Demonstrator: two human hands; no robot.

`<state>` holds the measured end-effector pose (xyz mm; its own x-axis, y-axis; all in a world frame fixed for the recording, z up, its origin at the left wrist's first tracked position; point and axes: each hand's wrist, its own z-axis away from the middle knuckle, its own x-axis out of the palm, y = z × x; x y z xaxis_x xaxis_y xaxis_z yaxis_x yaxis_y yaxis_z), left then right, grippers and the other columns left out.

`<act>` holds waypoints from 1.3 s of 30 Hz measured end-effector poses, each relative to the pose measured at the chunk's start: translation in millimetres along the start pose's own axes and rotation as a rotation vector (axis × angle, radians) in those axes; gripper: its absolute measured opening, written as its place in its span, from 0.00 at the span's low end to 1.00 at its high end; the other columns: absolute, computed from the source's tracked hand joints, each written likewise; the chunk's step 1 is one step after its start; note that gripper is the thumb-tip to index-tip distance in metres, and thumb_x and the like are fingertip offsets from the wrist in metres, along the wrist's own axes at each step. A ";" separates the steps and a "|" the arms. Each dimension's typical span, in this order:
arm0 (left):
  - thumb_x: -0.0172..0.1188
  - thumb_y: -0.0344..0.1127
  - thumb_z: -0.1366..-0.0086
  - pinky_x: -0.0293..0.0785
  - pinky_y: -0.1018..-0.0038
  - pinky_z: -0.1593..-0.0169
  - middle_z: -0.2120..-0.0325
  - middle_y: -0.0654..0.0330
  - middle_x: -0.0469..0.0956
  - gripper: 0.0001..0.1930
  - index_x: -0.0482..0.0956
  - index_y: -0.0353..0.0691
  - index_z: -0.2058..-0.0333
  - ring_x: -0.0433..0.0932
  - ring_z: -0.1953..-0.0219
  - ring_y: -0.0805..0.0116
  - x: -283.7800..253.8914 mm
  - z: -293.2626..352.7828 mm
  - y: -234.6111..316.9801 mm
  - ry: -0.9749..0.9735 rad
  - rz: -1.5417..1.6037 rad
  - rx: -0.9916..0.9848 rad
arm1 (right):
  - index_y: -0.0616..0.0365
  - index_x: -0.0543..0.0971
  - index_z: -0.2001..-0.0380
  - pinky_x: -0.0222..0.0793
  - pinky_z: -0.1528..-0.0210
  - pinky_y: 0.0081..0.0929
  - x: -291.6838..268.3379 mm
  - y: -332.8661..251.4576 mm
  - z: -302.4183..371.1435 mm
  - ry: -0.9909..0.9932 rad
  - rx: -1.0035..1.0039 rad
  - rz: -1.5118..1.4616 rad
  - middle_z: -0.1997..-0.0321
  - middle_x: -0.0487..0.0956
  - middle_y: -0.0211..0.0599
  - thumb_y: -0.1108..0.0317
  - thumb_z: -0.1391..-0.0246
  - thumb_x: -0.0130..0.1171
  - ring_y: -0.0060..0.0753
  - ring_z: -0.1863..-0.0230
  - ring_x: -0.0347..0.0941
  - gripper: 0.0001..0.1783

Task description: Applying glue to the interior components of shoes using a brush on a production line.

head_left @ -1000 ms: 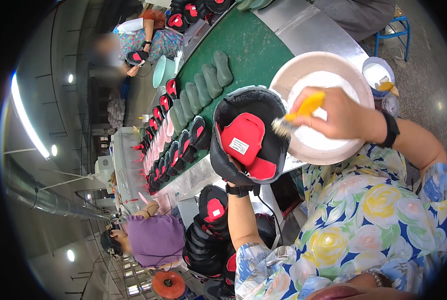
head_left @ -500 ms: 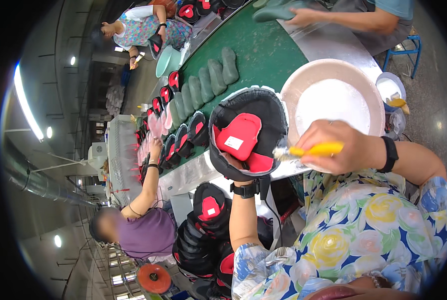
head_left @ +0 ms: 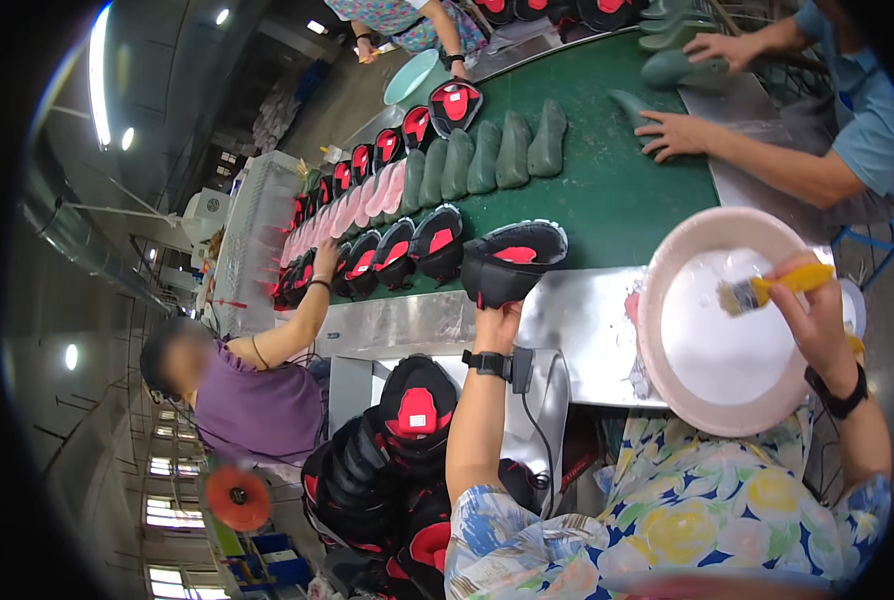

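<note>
My left hand grips the underside of a black shoe upper with a red lining, held at the near edge of the green belt. Its pale rim faces up, and the fingers behind it are partly hidden. My right hand is closed around the yellow handle of a paintbrush. The bristles are over a pale pink basin holding white liquid; whether they touch the liquid I cannot tell.
Green foot-shaped pieces, pink ones and more black uppers line the belt. Stacked uppers stand at my left. A co-worker in blue handles green pieces opposite; one in purple reaches over the belt.
The upper in my left hand has moved away from me to the belt's edge. My right hand has drawn the brush off it and rightward over the basin. The view has shifted.
</note>
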<state>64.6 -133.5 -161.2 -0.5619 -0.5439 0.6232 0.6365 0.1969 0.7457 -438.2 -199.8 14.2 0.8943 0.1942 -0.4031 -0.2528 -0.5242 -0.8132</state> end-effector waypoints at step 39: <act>0.59 0.39 0.43 0.76 0.49 0.56 0.65 0.31 0.78 0.34 0.59 0.27 0.42 0.79 0.60 0.33 79.0 100.2 67.1 -0.179 -2.209 0.227 | 0.62 0.77 0.65 0.69 0.61 0.23 28.6 14.4 31.8 -0.283 0.067 -0.129 0.66 0.80 0.36 0.73 0.45 0.62 0.27 0.67 0.75 0.07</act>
<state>10.0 -81.5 -38.3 -0.1220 0.0852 -0.9889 -0.9263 -0.3676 0.0826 -428.0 -175.4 -22.4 0.7847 0.4833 -0.3881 -0.1762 -0.4263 -0.8872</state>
